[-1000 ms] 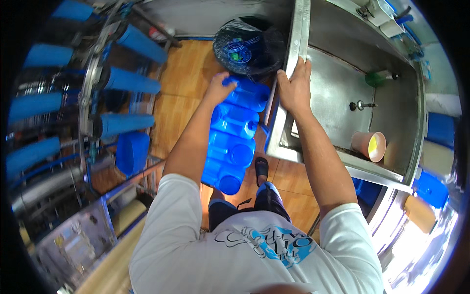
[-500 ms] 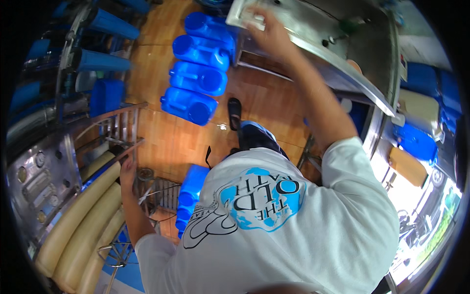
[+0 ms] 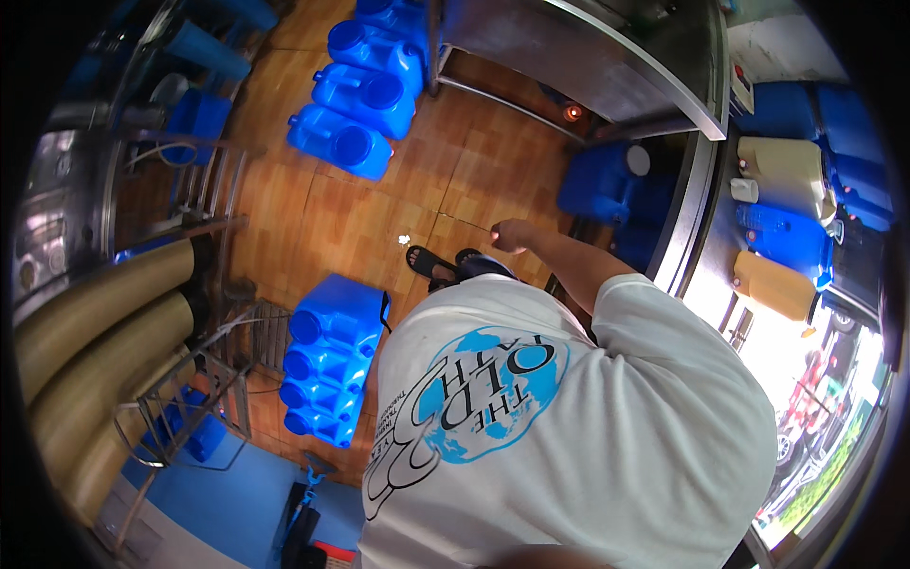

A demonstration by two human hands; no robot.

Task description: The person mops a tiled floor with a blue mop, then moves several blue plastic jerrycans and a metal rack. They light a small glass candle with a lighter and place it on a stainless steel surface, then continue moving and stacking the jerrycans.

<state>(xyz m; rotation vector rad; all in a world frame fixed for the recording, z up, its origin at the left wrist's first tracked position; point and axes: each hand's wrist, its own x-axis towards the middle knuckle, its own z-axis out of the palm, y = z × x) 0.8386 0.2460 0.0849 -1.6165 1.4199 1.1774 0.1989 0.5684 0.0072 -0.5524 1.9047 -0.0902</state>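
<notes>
My right hand [image 3: 513, 235] hangs low in front of me, above the wooden-looking floor [image 3: 455, 175]. Its fingers are curled in, and nothing shows in them. Closest to it are my sandalled feet [image 3: 431, 261] and, off to the right, a blue jug [image 3: 599, 185] under the steel counter [image 3: 569, 59]. My left hand is out of the picture. A row of blue jugs [image 3: 327, 135] lies on the floor ahead, to the left of the counter. Another group of blue jugs [image 3: 346, 302] lies beside me on the left.
Long beige cylinders [image 3: 104, 346] lie at the left by a metal rack [image 3: 218, 194]. A thin metal stand [image 3: 185, 417] is at the lower left. Along the right, yellowish [image 3: 782, 171] and blue containers [image 3: 785, 245] line a ledge beside a bright opening.
My right hand has come down and back from the steel counter's edge. The left hand, earlier near the beige cylinders, has left view. My view has shifted, bringing more left-side jugs into sight.
</notes>
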